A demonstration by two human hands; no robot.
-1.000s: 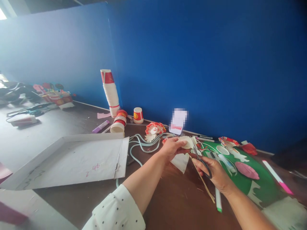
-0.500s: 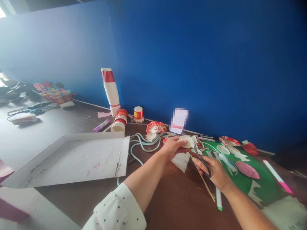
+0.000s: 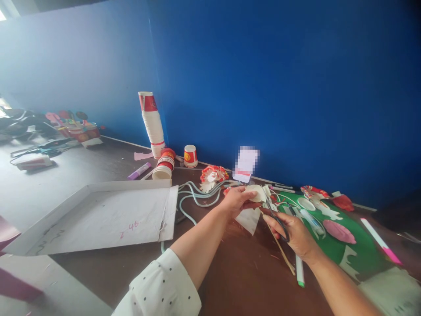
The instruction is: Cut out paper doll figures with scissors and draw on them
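Note:
Pinched between the thumb and fingers of my left hand (image 3: 237, 202) is a piece of white paper (image 3: 255, 193). My right hand (image 3: 296, 235) grips a pair of dark-handled scissors (image 3: 282, 230), whose blades are at the paper's right edge. Whether the blades are parted I cannot tell. Below the hands lies another sheet of white paper (image 3: 248, 220) on the brown table. A thin wooden stick (image 3: 283, 254) runs down beside my right hand, and a white marker with a green end (image 3: 299, 272) lies partly under that hand.
At left sits a shallow white box lid (image 3: 98, 219). Behind it a tall stack of paper cups (image 3: 152, 125) leans near the blue wall (image 3: 263, 87). Pale cables (image 3: 197, 195) run beside the lid. A green mat (image 3: 362, 245) with paper scraps and a pink piece (image 3: 339, 231) lies at right.
The paper in my left hand has turned slightly, and its edge by the scissors looks rounder. Both hands stay in nearly the same place.

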